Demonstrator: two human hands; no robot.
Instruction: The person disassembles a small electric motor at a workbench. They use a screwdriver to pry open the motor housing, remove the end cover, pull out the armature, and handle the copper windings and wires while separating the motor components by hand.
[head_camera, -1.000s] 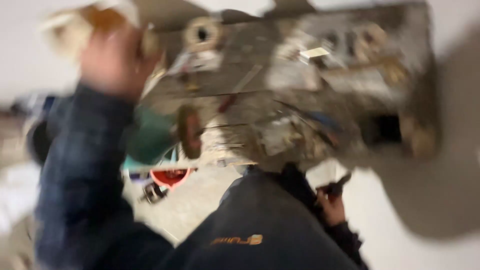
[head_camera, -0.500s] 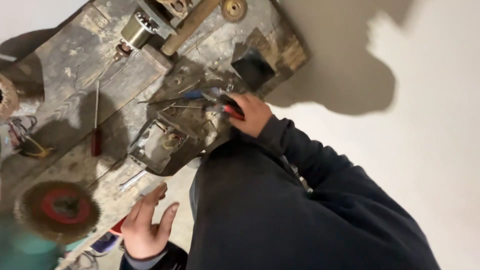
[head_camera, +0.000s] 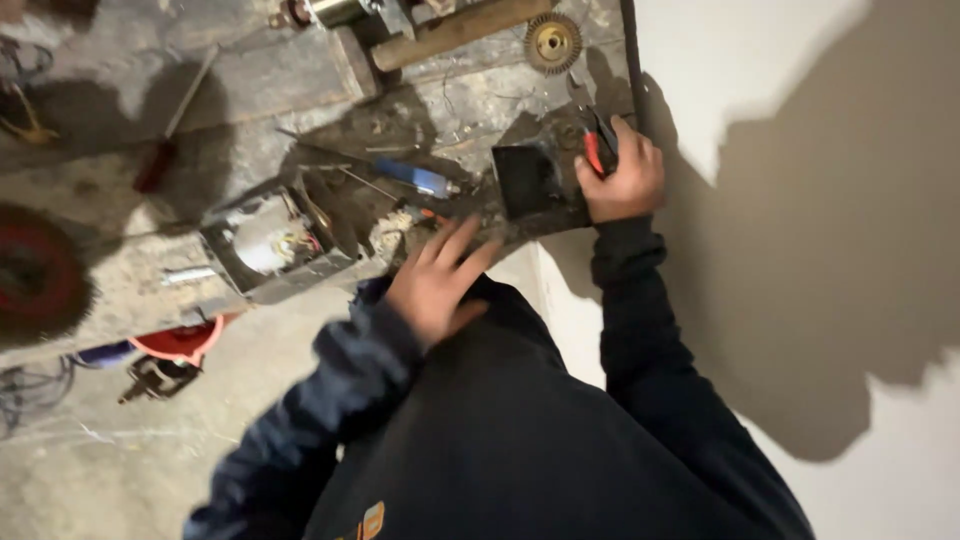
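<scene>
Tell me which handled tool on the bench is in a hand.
The red-handled pliers, gripped by the right hand at the bench's edge. The blue-handled screwdriver and dark-red-handled screwdriver lie untouched.

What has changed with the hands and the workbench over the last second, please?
The left hand has come up from the bench's lower edge and now spreads open near the metal box. The right hand still grips the red-handled pliers at the corner of the workbench. The view shifted; the tools lie as before.
</scene>
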